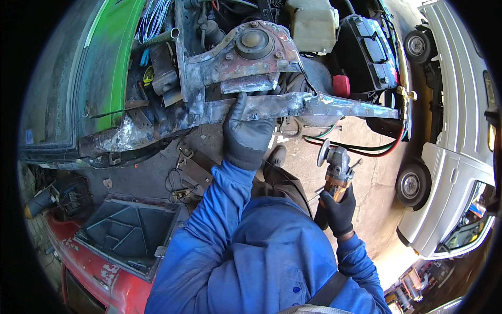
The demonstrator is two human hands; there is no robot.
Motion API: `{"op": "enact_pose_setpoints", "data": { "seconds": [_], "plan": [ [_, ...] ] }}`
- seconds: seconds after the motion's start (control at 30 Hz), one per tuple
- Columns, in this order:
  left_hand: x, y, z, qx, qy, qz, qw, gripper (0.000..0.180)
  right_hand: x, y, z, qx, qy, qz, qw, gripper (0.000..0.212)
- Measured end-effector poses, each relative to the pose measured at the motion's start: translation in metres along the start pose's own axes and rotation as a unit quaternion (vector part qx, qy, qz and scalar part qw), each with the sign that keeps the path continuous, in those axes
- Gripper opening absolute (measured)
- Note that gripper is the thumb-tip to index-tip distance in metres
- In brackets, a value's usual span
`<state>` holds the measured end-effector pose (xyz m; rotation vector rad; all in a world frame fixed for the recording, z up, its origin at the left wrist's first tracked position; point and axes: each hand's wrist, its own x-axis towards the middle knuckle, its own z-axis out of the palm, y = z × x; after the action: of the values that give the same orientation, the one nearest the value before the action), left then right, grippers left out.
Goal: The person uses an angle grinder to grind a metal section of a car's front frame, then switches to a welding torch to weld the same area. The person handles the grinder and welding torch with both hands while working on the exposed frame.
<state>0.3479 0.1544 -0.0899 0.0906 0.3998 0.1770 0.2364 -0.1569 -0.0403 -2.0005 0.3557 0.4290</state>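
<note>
Bare, scorched steel makes up the car's inner wing rail [293, 107], a long welded strip that crosses the picture from left to right, and everything else is placed from it. Above the rail lies the open engine bay, where the rusty strut tower [254, 49] with its round top mount sits just over the rail's middle. Left of the tower, a green body panel [112, 57] runs up and away from the rail's left end. Well to the right of the rail, past its tip, stands a white pickup [449, 172] on the concrete floor. Below the rail's left half lies a red panel [99, 272] carrying a black plastic tray [128, 230]. Up beyond the tower, at the far side of the bay, sit a pale plastic tank [312, 21] and a black battery [368, 49]. Red and green hoses [355, 149] loop under the rail's right half.

Both arms wear blue sleeves and dark gloves. The left hand [246, 133] rests on the rail's lower edge just beneath the tower, fingers spread flat against the metal and the forefinger pointing up onto the welded patch; it clasps nothing. Below the rail's right half and clear of it, the right hand [339, 209] is wrapped tight round the body of an angle grinder [334, 170], whose disc [324, 152] tilts up toward the rail without touching it.
</note>
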Motion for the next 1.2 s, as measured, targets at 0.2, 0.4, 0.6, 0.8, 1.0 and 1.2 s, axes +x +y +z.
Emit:
{"op": "enact_pose_setpoints", "data": {
  "seconds": [0.2,0.4,0.6,0.8,1.0,1.2],
  "plan": [
    [-0.02,0.011,-0.022,0.06,-0.057,0.034,0.996,0.057,0.014,0.003,0.048,0.046,-0.009,0.033,0.998,0.056],
    [-0.087,0.055,-0.066,0.531,-0.042,-0.109,0.84,0.074,0.038,-0.006,0.111,0.107,-0.027,-0.005,0.994,0.051],
    [-0.117,0.095,-0.085,0.854,-0.263,-0.198,0.403,0.096,0.02,-0.02,0.119,0.034,-0.1,-0.067,0.992,0.068],
    [-0.124,0.107,-0.064,0.771,-0.295,-0.204,0.526,0.096,-0.005,-0.065,0.112,0.03,-0.179,-0.108,0.977,0.079],
    [-0.121,0.115,0.0,0.713,-0.257,-0.16,0.632,0.108,0.014,-0.131,0.15,0.159,-0.2,-0.183,0.949,0.072],
    [-0.122,0.144,0.05,0.651,-0.164,-0.071,0.738,0.096,0.024,-0.174,0.197,0.294,-0.232,-0.197,0.906,0.053]
  ]
}}
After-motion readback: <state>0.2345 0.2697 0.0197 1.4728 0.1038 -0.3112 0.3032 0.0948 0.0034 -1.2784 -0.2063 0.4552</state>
